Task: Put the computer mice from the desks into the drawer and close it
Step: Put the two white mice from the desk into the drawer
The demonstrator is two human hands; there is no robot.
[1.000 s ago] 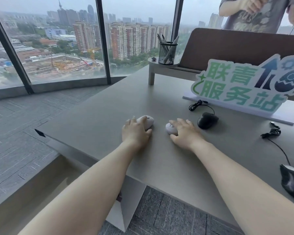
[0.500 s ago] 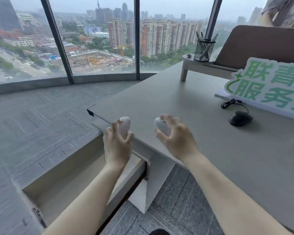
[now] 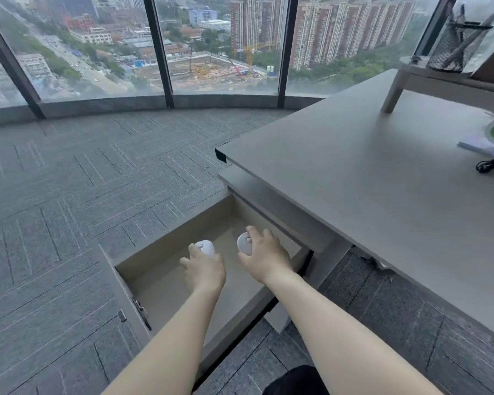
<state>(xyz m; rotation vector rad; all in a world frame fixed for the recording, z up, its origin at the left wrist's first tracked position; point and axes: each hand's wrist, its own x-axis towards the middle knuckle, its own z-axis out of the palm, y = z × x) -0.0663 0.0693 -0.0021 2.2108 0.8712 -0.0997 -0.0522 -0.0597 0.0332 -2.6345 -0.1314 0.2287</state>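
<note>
Hands reach into the open beige drawer (image 3: 154, 252), its smooth flat floor bare beneath them. Left hand (image 3: 204, 270) grips a rounded white mouse (image 3: 206, 248); right hand (image 3: 264, 259) grips another white mouse (image 3: 243, 243), both held just above the drawer floor.

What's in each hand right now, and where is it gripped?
Left hand: white mouse, gripped at its rear. Right hand: second white mouse, by its sides. Both over the open drawer.
</note>
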